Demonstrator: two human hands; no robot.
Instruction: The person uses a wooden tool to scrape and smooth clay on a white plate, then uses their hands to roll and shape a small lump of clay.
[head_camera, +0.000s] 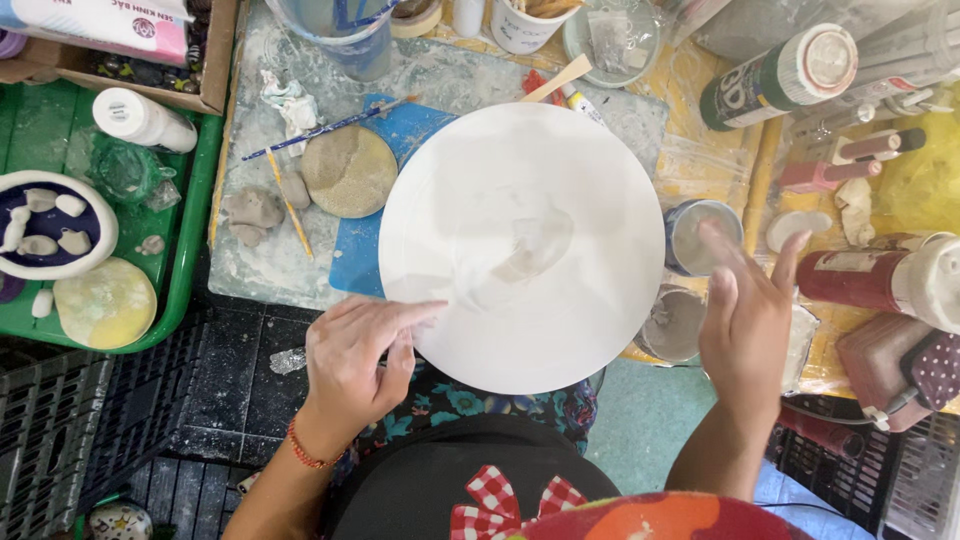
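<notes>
Grey slip in small cup (697, 237)

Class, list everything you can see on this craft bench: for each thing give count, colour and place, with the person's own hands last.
round disc: one, white, centre
blue mat: one, under the disc's left edge
clay round: one, tan, left of the disc
paintbrush: one, blue handle, above the clay round
green tray: one, far left
bowl: one, white outside and dark blue inside, in the tray
small cup: one, blue, right of the disc
red bottle: one, lying at right
left hand: fingertip on the disc's lower-left rim
right hand: open, raised beside the small cup
</notes>
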